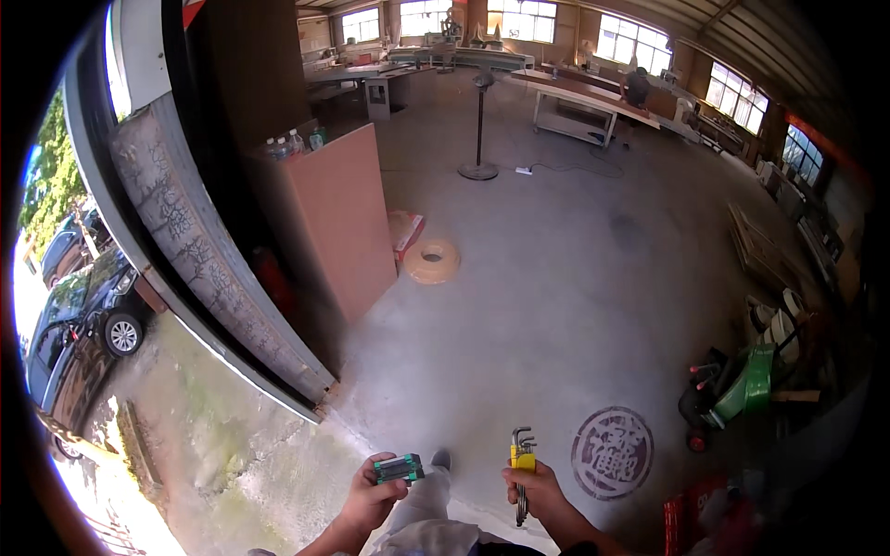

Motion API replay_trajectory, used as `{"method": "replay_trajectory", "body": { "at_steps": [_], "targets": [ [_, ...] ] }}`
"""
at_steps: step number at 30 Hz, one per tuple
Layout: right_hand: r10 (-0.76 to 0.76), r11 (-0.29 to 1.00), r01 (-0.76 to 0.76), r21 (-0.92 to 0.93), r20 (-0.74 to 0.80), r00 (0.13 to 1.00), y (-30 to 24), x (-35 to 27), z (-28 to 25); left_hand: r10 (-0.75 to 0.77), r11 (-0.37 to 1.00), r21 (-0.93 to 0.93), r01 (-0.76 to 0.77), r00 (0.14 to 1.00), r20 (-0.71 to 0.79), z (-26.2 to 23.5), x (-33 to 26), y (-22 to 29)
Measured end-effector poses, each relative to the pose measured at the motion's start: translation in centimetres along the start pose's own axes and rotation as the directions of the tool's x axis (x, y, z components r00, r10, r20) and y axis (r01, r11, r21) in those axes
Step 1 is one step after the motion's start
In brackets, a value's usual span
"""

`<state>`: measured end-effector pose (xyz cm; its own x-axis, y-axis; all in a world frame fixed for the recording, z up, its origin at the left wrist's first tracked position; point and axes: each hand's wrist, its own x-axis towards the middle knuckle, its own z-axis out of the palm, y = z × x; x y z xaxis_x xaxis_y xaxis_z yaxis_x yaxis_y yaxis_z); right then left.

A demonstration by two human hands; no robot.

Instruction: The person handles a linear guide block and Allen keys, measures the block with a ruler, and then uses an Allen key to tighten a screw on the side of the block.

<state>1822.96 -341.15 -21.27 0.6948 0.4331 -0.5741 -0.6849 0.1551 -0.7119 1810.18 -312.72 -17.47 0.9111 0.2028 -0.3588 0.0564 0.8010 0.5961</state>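
At the bottom of the head view, my left hand is closed around a small black case with green corners. Thumb and fingers pinch its left and lower sides; what is inside it I cannot make out. To the right, my right hand grips a hex key set in a yellow holder, held upright. Bent metal ends stick out above the holder, and the long ends show below the fist. The two hands are apart, in front of my body, above the floor.
A doorway frame stands at left, with a parked dark car outside. Beyond are a tall pinkish cabinet, a tan ring-shaped roll and a standing fan. A green machine sits at right; a person works far back.
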Motion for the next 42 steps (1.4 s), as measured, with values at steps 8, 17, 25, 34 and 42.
{"method": "replay_trajectory", "body": {
  "at_steps": [8, 17, 25, 34, 42],
  "targets": [
    [-0.019, 0.989, 0.041, 0.142, -0.152, 0.988, -18.8, 11.7, 0.6, -0.030, 0.999, 0.036, 0.027, 0.995, 0.095, 10.1, 22.9, 9.8],
    [-0.135, 0.934, 0.246, 0.258, -0.383, 0.914, -34.7, 31.8, -7.6, -0.096, 0.977, 0.208, 0.033, 0.950, 0.299, 24.4, 54.4, 16.0],
    [-0.070, 0.981, 0.089, 0.173, -0.113, 0.991, -56.2, 54.8, -4.8, 0.044, 0.996, 0.077, -0.041, 0.999, -0.030, 29.8, 72.2, 21.1],
    [-0.052, 0.989, 0.047, -0.138, -0.037, 0.998, -78.6, 82.7, -1.9, 0.246, 0.966, -0.028, -0.256, 0.951, -0.190, 31.3, 97.6, 27.3],
    [-0.076, 0.997, 0.072, -0.034, -0.136, 0.988, -93.4, 103.2, -6.7, 0.169, 0.968, 0.191, -0.163, 0.985, -0.019, 41.9, 127.1, 37.1]
  ]
}}
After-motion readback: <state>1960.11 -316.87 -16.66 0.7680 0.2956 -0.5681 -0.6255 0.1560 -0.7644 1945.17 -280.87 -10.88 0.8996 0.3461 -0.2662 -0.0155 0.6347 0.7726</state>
